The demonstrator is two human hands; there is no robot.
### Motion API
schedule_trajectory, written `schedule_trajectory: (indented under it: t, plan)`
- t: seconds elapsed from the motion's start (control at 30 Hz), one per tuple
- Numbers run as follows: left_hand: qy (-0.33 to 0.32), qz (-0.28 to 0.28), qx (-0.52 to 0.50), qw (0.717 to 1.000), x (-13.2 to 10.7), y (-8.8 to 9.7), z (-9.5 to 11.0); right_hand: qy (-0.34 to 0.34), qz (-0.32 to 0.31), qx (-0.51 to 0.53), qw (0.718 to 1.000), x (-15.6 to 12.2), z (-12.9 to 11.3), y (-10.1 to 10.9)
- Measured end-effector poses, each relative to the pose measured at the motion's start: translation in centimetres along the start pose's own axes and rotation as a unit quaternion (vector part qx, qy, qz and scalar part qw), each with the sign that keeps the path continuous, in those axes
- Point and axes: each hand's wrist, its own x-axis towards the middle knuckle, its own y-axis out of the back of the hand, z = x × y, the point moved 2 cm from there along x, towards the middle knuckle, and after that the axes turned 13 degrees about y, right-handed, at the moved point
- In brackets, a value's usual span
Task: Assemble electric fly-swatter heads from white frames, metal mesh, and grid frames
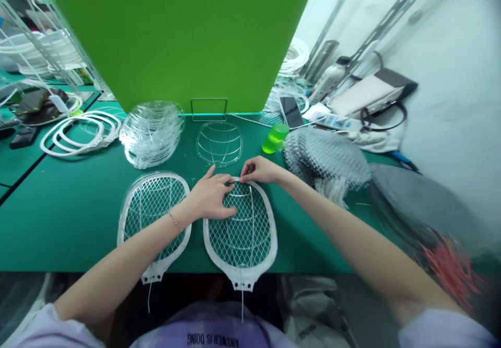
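On the green counter [66, 223], we are clamping our right grip [254, 171] on the top rim of a white oval wire-mesh racket frame [246, 238], while pressing our open left grip [209, 196] onto its mesh.

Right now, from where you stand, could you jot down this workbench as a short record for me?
Left hand: resting on the mesh of a white racket-shaped frame
Right hand: fingertips pinching that frame's top edge
Beside them: second meshed frame
Behind: stack of clear plastic rings
Farther right: green plastic bottle, phone, heap of loose mesh
Surface: green table mat
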Motion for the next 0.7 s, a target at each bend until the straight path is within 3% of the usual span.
schedule_trajectory:
  t: [0.1,0.2,0.3,0.37,0.43,0.53,0.7]
  plan:
    - [0.008,0.000,0.024,1.000,0.8,0.3,0.2,-0.020,0.000,-0.015,1.000,1.0,0.0,0.4]
    - [-0.003,0.005,0.064,0.998,0.9,0.7,0.4,-0.029,0.034,-0.047,0.998,-0.1,-1.5,0.2]
    - [-0.008,0.030,0.069,0.997,-0.8,1.2,1.0,0.002,0.139,-0.097,0.986,-4.8,-4.8,-0.8]
    - [-0.001,0.042,0.046,0.998,-3.0,1.4,1.7,0.070,0.196,-0.130,0.969,-9.4,-7.5,-2.5]
    - [-0.006,0.022,0.025,0.999,-5.2,1.2,2.6,0.118,0.142,-0.149,0.971,-13.8,-9.6,-5.1]
    - [0.002,-0.029,0.016,0.999,-7.6,0.4,3.6,0.128,0.093,-0.203,0.966,-18.4,-10.6,-8.7]
    - [0.023,-0.051,0.027,0.998,-7.7,-0.4,3.6,0.160,0.104,-0.250,0.949,-19.9,-9.6,-10.9]
